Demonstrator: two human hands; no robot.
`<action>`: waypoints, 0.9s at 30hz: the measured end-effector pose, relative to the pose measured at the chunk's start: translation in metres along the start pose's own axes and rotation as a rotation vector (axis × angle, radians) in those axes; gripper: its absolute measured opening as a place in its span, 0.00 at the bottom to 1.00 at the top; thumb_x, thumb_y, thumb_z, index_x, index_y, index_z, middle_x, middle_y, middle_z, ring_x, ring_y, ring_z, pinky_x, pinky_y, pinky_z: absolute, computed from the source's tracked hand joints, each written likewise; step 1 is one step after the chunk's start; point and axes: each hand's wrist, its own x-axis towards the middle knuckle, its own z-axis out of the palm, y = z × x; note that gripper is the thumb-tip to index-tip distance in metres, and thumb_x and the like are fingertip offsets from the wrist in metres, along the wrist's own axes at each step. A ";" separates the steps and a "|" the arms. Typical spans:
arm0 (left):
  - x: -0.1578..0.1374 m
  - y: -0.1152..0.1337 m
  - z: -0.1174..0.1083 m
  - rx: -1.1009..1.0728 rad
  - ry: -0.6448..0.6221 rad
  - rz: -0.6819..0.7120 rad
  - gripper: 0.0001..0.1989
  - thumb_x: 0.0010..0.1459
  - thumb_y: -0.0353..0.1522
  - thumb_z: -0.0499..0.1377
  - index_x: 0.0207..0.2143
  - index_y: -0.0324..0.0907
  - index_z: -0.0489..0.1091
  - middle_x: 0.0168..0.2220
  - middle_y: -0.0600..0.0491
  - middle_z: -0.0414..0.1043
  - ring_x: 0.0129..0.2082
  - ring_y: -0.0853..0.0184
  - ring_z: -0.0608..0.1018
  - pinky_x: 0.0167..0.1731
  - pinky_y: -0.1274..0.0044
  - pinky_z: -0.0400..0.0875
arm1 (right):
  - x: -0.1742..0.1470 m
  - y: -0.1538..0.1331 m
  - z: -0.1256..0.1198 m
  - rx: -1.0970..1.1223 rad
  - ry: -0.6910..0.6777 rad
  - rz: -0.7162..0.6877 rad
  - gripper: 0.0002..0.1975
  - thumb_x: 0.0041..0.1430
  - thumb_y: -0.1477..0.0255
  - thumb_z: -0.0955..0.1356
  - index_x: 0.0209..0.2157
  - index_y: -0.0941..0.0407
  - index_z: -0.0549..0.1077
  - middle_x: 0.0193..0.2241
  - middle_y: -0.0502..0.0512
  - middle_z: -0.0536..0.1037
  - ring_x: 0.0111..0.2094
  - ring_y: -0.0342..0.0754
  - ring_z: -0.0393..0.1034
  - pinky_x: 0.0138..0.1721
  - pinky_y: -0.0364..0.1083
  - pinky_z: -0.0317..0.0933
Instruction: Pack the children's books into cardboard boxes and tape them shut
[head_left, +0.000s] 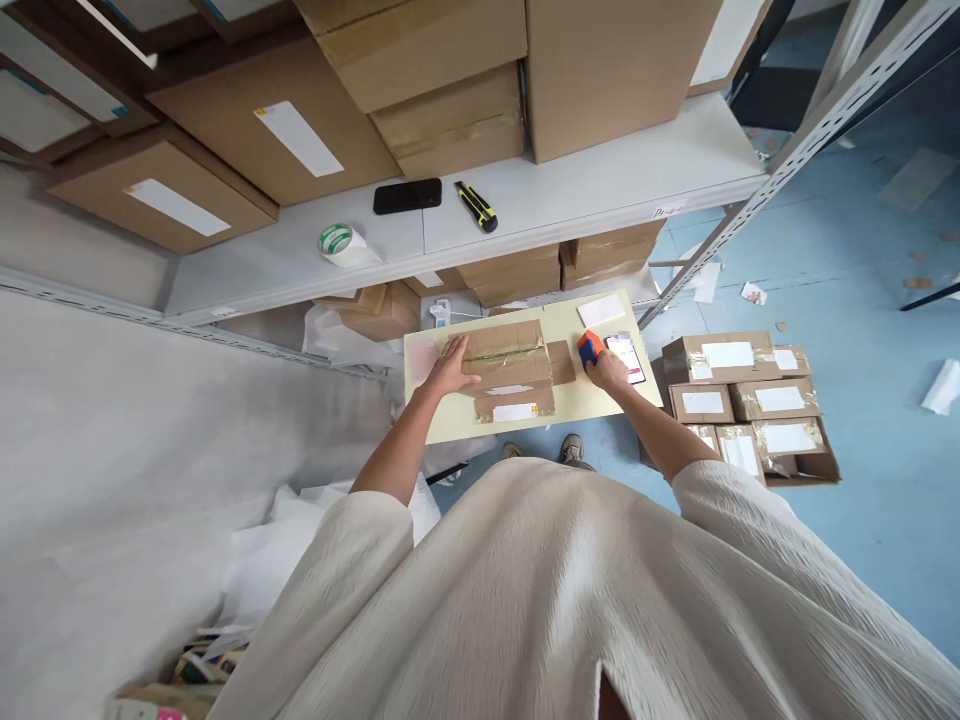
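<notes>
Left hand [450,365] fingers spread flat on box [511,368], mid tabletop [600,405]. Right hand [606,370] fingers closed round tape dispenser [589,348], just beside phone [626,358]. Risks: careless sweep could knock phone off tabletop edge; box may slide under one-handed hold.

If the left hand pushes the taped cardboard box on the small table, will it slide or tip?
The cardboard box looks low and wide, so it would probably slide rather than tip. The left hand rests flat on its end. Its taped flaps suggest it stays stiff; weight cannot be told.
</notes>
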 end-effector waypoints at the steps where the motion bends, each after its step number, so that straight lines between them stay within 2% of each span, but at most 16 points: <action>1: 0.000 -0.001 0.001 -0.006 0.003 0.004 0.70 0.54 0.56 0.76 0.87 0.45 0.43 0.87 0.40 0.41 0.87 0.41 0.44 0.84 0.54 0.45 | 0.001 0.000 0.003 -0.013 -0.006 0.008 0.32 0.81 0.55 0.58 0.70 0.63 0.73 0.61 0.83 0.79 0.60 0.70 0.80 0.51 0.56 0.73; 7: -0.002 -0.002 0.003 0.002 0.004 0.006 0.68 0.56 0.54 0.75 0.87 0.44 0.43 0.87 0.40 0.39 0.87 0.42 0.42 0.84 0.55 0.44 | 0.003 -0.003 0.019 -0.096 -0.014 -0.025 0.30 0.80 0.55 0.60 0.69 0.59 0.74 0.60 0.79 0.80 0.59 0.69 0.80 0.49 0.56 0.74; 11: -0.005 -0.002 0.004 0.018 -0.004 0.010 0.65 0.59 0.53 0.73 0.87 0.43 0.43 0.88 0.39 0.37 0.87 0.41 0.42 0.84 0.53 0.46 | -0.005 -0.006 0.023 -0.117 -0.028 -0.046 0.30 0.80 0.54 0.61 0.71 0.57 0.71 0.58 0.77 0.81 0.58 0.69 0.80 0.47 0.56 0.74; 15: -0.006 -0.006 0.007 -0.006 0.025 0.044 0.64 0.60 0.54 0.72 0.86 0.44 0.44 0.88 0.41 0.39 0.87 0.42 0.43 0.83 0.54 0.47 | -0.017 -0.019 0.013 -0.119 0.118 -0.051 0.28 0.80 0.57 0.60 0.71 0.57 0.68 0.61 0.77 0.79 0.58 0.70 0.78 0.51 0.58 0.72; 18: -0.006 -0.008 0.010 -0.028 0.045 0.070 0.64 0.60 0.55 0.72 0.87 0.45 0.44 0.88 0.42 0.40 0.87 0.43 0.43 0.83 0.55 0.47 | -0.026 -0.045 -0.006 -0.032 0.238 -0.104 0.30 0.79 0.54 0.61 0.71 0.57 0.66 0.64 0.76 0.74 0.60 0.70 0.73 0.57 0.57 0.69; 21: -0.008 -0.009 0.013 -0.038 0.045 0.093 0.61 0.63 0.55 0.71 0.87 0.49 0.45 0.88 0.43 0.39 0.87 0.44 0.41 0.83 0.53 0.46 | -0.033 -0.085 -0.023 0.068 0.318 -0.189 0.32 0.79 0.51 0.59 0.73 0.55 0.63 0.67 0.74 0.71 0.62 0.70 0.69 0.61 0.58 0.66; 24: -0.012 -0.007 0.014 -0.031 0.009 0.112 0.51 0.68 0.54 0.67 0.86 0.56 0.50 0.89 0.47 0.33 0.87 0.43 0.35 0.82 0.47 0.44 | -0.037 -0.128 -0.030 0.063 0.335 -0.223 0.36 0.78 0.47 0.61 0.75 0.54 0.59 0.71 0.74 0.66 0.67 0.71 0.63 0.65 0.60 0.62; 27: -0.016 -0.007 0.015 -0.016 -0.023 0.120 0.44 0.72 0.55 0.63 0.84 0.60 0.55 0.89 0.49 0.27 0.87 0.42 0.32 0.80 0.41 0.40 | -0.036 -0.160 -0.028 -0.042 0.309 -0.218 0.43 0.75 0.43 0.63 0.79 0.51 0.52 0.76 0.75 0.59 0.71 0.75 0.58 0.67 0.64 0.59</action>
